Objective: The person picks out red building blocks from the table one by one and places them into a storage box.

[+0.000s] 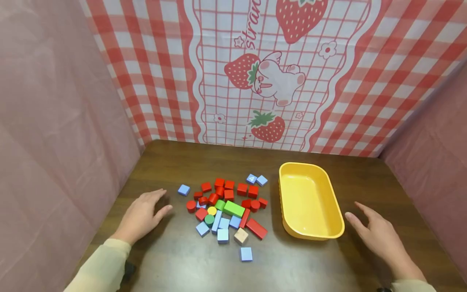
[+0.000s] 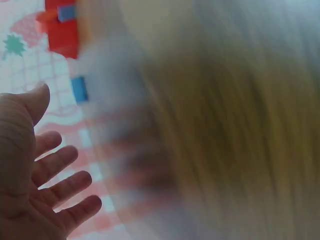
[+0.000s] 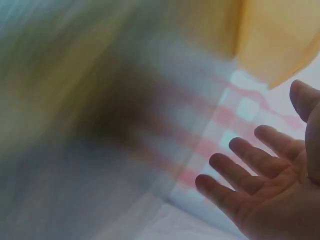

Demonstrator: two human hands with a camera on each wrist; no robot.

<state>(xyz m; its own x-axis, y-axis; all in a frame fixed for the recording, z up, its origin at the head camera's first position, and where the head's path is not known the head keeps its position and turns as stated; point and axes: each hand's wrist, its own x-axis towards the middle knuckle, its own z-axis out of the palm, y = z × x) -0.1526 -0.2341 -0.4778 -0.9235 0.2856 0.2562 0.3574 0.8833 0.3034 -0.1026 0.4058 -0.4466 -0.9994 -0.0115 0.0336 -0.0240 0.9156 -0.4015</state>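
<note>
Block pile (image 1: 224, 224): loose on the counter (image 1: 164, 263), left of the yellow tray (image 1: 310, 202); mostly red and blue pieces, some touching.
Odd colours: one green bar (image 1: 234, 209), one yellow disc (image 1: 212, 211), one plain wooden cube (image 1: 240, 236).
Outliers: a blue tile (image 1: 246, 254) on the near side; a blue block marked 4 (image 1: 251, 179) on the far side; a lone blue block (image 1: 184, 190) toward the left.
Left hand (image 1: 143, 213): fingers relaxed and extended, gripping nothing; near the lone blue block, apart from it.
Right hand (image 1: 379, 234): fingers spread, gripping nothing; thumb just beside the yellow tray, a gap showing from the right wrist.
Progress: every block I could make out on my remote feed lay outside the yellow tray; I judged the handling unstarted, the whole pile left.
Backdrop: checked cloth (image 1: 160, 73) with strawberries; pink drapes (image 1: 47, 121) on both sides.
Wrist views: largely blurred; I relied on the head camera.
</note>
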